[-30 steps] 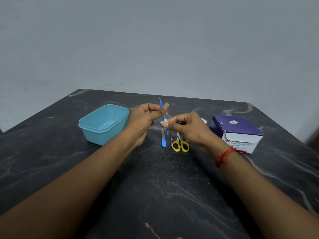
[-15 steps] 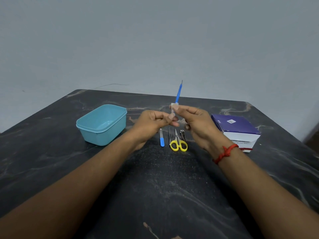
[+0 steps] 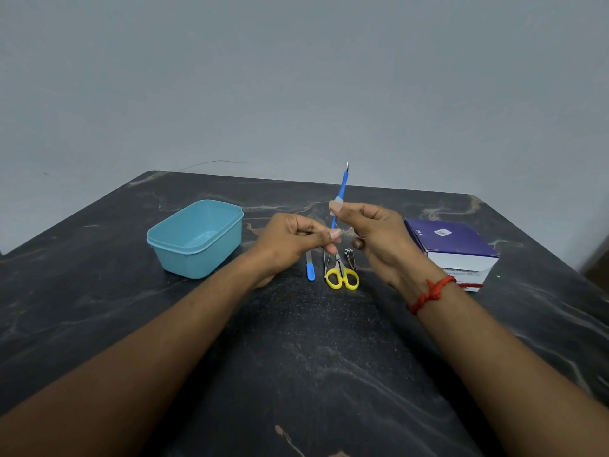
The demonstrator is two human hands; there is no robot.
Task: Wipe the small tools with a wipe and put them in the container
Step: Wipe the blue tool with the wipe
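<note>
dark marble table, grey wall | left hand pinches near end of blue tool | right hand pinches wipe round it

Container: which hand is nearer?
Left. The left hand pinches the tool just right of the container, not touching it; the right hand holds the wipe farther right, nearer the box.
</note>
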